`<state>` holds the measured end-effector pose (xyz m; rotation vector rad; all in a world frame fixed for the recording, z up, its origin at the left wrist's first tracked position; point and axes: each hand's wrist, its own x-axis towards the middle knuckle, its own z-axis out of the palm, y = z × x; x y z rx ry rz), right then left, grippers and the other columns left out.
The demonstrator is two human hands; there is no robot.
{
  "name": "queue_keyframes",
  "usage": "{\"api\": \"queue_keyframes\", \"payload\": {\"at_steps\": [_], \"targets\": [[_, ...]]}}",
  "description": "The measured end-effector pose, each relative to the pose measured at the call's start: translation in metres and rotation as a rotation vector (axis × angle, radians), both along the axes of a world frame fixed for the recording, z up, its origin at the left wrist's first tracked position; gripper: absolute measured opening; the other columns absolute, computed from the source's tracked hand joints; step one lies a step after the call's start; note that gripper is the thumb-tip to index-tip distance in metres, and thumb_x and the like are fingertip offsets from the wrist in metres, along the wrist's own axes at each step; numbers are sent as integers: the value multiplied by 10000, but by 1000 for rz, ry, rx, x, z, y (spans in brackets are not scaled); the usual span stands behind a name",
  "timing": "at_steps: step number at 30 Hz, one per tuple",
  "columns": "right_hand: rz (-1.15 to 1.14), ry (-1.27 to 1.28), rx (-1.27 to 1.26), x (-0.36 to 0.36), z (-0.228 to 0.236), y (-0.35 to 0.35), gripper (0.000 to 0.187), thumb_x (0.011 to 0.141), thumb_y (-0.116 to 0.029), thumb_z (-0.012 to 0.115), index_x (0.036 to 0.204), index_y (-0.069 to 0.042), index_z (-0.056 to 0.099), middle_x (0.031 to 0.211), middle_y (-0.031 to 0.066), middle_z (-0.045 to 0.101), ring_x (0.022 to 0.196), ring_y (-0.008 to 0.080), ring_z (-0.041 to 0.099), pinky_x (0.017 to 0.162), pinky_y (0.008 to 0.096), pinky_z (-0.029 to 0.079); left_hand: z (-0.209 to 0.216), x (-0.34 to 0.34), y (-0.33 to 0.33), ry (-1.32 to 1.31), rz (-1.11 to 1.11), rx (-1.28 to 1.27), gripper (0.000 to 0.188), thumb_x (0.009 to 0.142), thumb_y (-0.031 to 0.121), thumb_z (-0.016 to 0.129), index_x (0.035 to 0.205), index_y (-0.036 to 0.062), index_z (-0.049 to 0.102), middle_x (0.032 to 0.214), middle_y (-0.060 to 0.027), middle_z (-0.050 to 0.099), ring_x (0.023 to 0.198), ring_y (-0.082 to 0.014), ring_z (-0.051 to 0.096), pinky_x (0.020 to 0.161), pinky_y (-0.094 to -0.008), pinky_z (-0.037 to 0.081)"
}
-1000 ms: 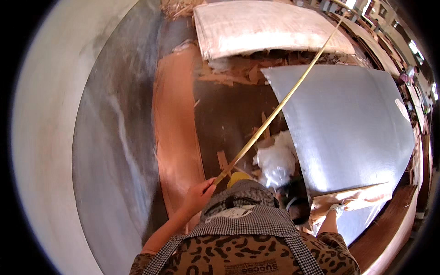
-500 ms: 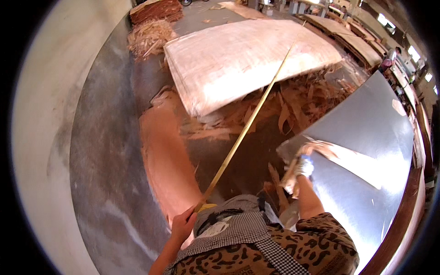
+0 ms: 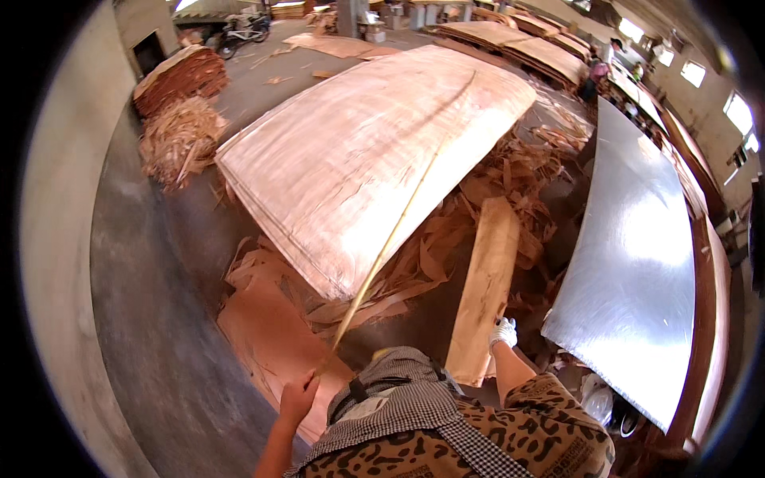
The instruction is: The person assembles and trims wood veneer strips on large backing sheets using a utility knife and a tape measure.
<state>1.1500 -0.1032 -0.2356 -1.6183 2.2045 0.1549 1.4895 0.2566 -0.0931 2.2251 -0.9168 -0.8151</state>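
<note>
Item: veneer sorting, lifting step. Left hand (image 3: 297,398), at 7 o'clock, grip closed round a thin bamboo stick (image 3: 381,259) running toward 1 o'clock over the veneer stack (image 3: 358,151). Gloved right hand (image 3: 502,332) clasps a narrow veneer strip (image 3: 482,291). Next move likely needs a steady lift.

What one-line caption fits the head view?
Left hand grips a long thin stick; gloved right hand holds a veneer strip.

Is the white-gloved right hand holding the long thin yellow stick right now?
No. The bare left hand grips the long thin yellow stick; the white-gloved right hand rests against a narrow brown veneer strip.
</note>
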Motion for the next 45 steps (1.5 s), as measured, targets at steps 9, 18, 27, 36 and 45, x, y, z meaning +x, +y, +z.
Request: {"api": "queue_keyframes", "payload": {"at_steps": [9, 18, 27, 36, 45], "targets": [[1287, 814, 787, 80, -68, 33, 339, 828, -194, 449, 1153, -153, 537, 1234, -11, 477, 1113, 209, 462, 957, 320, 341, -10, 202, -179, 25, -204, -197, 363, 837, 222, 513, 1137, 18, 493, 668, -65, 540, 583, -142, 514, 552, -284, 424], [491, -548, 123, 351, -36, -43, 192, 802, -121, 492, 945, -26, 580, 865, 155, 626, 768, 277, 601, 678, 351, 465, -45, 331, -198, -28, -163, -119, 292, 803, 210, 530, 1007, 3, 552, 815, -166, 591, 727, -263, 580, 665, -349, 448], [-47, -865, -86, 411, -98, 14, 204, 783, 26, 490, 956, -29, 583, 870, 96, 636, 794, 186, 581, 736, 292, 461, -79, 380, -307, 56, -335, -112, 176, 870, 192, 491, 869, 23, 543, 533, -26, 459, 446, -102, 416, 421, -276, 333], [-956, -845, 142, 451, -149, 113, 152, 854, -144, 491, 978, -104, 569, 759, -4, 592, 517, 98, 521, 427, 238, 398, -191, 490, -284, -101, -832, 433, 489, 809, 287, 538, 1210, 27, 437, 1072, -194, 555, 968, -305, 554, 821, -360, 433], [-1006, -751, 34, 441, -291, 62, 285, 805, -87, 530, 1086, -50, 560, 919, 109, 618, 811, 185, 564, 737, 292, 437, -176, 457, -253, 31, -866, 661, 322, 794, 223, 563, 1070, 58, 563, 854, -132, 631, 777, -227, 622, 711, -306, 479]]}}
